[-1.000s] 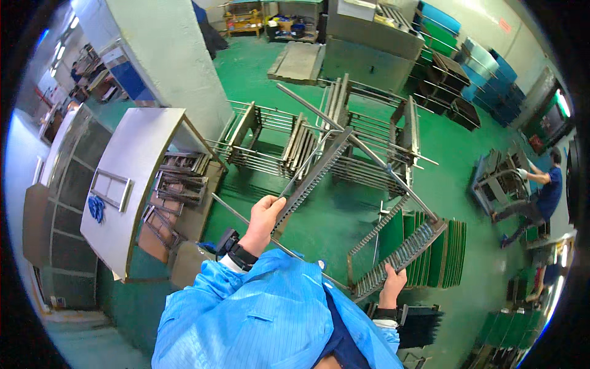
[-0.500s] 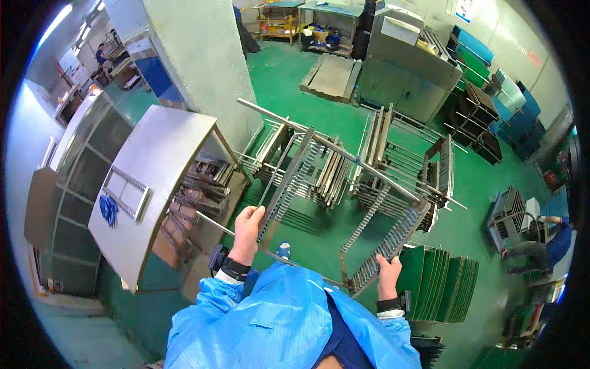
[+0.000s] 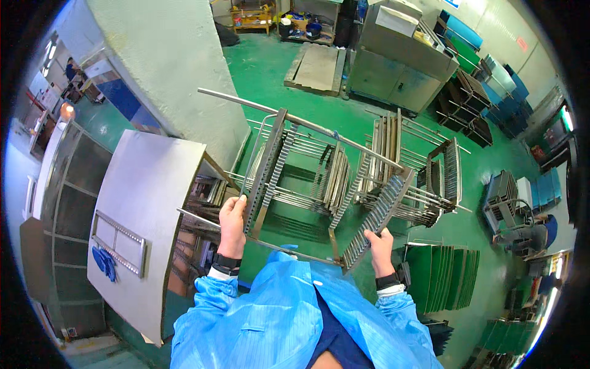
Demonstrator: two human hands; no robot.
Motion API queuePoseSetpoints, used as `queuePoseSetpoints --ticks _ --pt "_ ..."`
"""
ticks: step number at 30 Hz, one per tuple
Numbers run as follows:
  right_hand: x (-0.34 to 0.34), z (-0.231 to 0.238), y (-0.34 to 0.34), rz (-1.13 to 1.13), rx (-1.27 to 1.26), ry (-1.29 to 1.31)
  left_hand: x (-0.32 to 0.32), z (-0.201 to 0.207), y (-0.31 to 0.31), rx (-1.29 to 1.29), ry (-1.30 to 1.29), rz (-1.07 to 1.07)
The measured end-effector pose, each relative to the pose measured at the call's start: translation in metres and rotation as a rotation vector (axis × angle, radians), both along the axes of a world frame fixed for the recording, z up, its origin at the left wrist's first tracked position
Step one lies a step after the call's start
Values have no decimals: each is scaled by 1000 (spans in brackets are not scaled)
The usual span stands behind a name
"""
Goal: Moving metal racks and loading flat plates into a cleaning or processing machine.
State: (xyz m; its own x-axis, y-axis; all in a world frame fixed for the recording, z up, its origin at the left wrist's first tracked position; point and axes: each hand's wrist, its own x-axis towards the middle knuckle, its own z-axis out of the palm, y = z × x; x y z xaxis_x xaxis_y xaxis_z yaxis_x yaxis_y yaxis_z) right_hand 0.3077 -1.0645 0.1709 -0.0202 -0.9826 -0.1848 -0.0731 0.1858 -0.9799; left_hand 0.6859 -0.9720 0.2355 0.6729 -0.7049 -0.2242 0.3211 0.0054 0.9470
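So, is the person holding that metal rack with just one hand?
No, the left hand grips one side of the metal rack and the right hand grips the other.

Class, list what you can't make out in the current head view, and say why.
All in the head view:
- Left hand: some fingertips, hidden by the hand itself and the held rack.
- Right hand: some fingertips, hidden by the hand itself.
- Floor racks: parts behind the held rack.
- Frames: partly hidden by the table.
- Far-left person: actions too small to tell.
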Motion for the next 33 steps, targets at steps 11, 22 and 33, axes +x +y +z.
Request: queuePoseSetpoints --ticks 11,22,33 --pt "80 -15 -136 100 -57 39 58 -34 -131 122 -55 33" --pt "136 -60 -232 20 173 -13 103 -104 -244 331 33 14" --pt "200 -119 -295 -155 457 -16 128 -177 -344 530 24 -172"
